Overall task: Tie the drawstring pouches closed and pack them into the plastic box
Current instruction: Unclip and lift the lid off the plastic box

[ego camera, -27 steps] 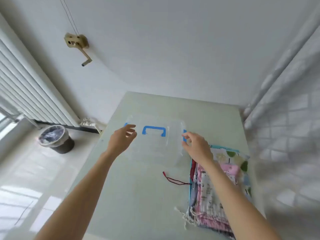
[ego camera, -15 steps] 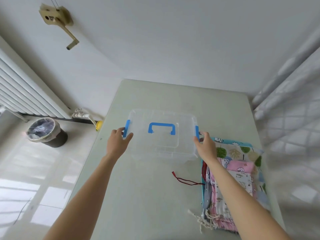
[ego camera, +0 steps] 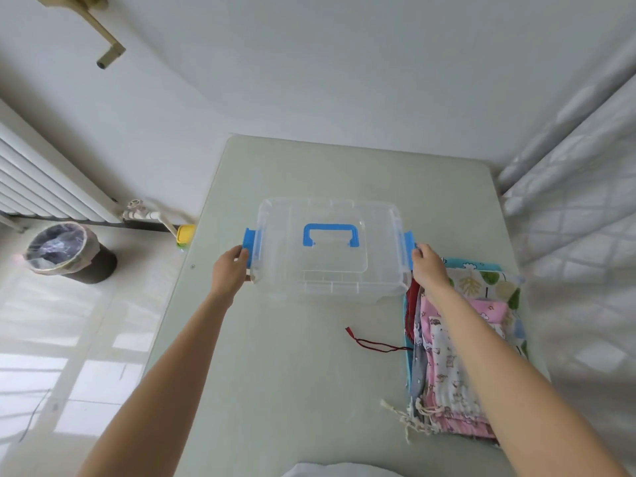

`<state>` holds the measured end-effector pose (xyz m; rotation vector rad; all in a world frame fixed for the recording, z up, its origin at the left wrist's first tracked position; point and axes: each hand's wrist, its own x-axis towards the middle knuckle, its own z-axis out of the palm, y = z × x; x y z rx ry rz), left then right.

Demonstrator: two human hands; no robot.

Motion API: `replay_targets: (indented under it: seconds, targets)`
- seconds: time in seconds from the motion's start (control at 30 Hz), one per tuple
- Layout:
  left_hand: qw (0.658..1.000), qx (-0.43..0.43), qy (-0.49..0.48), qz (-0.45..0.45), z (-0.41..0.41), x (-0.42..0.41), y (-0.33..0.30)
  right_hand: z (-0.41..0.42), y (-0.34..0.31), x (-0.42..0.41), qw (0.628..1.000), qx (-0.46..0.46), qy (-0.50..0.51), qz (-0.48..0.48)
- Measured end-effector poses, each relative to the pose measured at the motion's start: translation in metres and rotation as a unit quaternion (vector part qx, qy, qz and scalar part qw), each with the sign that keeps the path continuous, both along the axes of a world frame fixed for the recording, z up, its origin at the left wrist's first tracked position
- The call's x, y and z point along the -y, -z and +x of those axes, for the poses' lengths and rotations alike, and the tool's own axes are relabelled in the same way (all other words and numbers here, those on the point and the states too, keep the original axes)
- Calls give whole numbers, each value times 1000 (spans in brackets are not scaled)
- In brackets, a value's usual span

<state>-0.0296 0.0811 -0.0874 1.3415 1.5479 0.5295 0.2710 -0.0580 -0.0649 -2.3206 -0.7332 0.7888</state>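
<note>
A clear plastic box (ego camera: 330,273) with a lid, a blue top handle and blue side latches stands mid-table. My left hand (ego camera: 230,270) grips its left end at the blue latch. My right hand (ego camera: 428,266) grips the right end by the other latch. A flat stack of patterned drawstring pouches (ego camera: 447,366) lies at the table's right, partly under my right forearm. A dark red cord (ego camera: 375,344) trails out of the stack to the left, and white cords (ego camera: 409,420) lie at its near end.
The pale green table (ego camera: 292,390) fills the middle. On the floor to the left are a bin (ego camera: 69,253), a white radiator (ego camera: 44,187) and a pipe valve. A quilted white mattress (ego camera: 578,235) rises along the right edge. The wall stands behind the table.
Both hands reached forward and closed on the two ends of the box at its blue latches. The view tilted down and drew closer.
</note>
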Motion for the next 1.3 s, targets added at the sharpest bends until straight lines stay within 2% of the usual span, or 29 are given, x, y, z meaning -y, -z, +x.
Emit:
replay_targets:
  seconds: [0.1, 0.2, 0.3, 0.4, 0.57, 0.67, 0.77, 0.87, 1.07, 1.2, 1.3]
  targets:
    - [991, -110, -5, 72, 0, 2, -2, 0, 0, 8, 1000, 11, -2, 6]
    - [974, -165, 22, 156, 3, 12, -10, -15, -7, 19, 989, 97, -71, 85]
    - [969, -198, 72, 133, 8, 24, -12, -35, -5, 28, 973, 149, -145, 100]
    - [975, -160, 86, 126, 12, 32, -12, -45, -1, 31, 978, 129, -140, 90]
    - [977, -41, 86, 190, 5, 30, -26, -39, -18, 28, 990, 14, 3, 143]
    - [971, 50, 73, 222, 5, 35, -46, -35, -32, 28, 983, -33, 38, 176]
    - [972, 109, -2, 210, -8, 48, -60, -43, -51, 32, 975, -20, 19, 218]
    - [979, 68, -56, 182, -42, 69, -56, -60, -61, 45, 974, 0, -42, 224]
    - [984, -54, -91, 143, -117, 125, -20, -108, -14, 92, 975, -73, -144, 154]
    - [985, -91, -105, 101, -145, 161, 10, -124, 32, 111, 980, -132, -144, 32]
    - [987, -143, -68, 33, -149, 171, 35, -136, 55, 117, 973, -141, -173, -67]
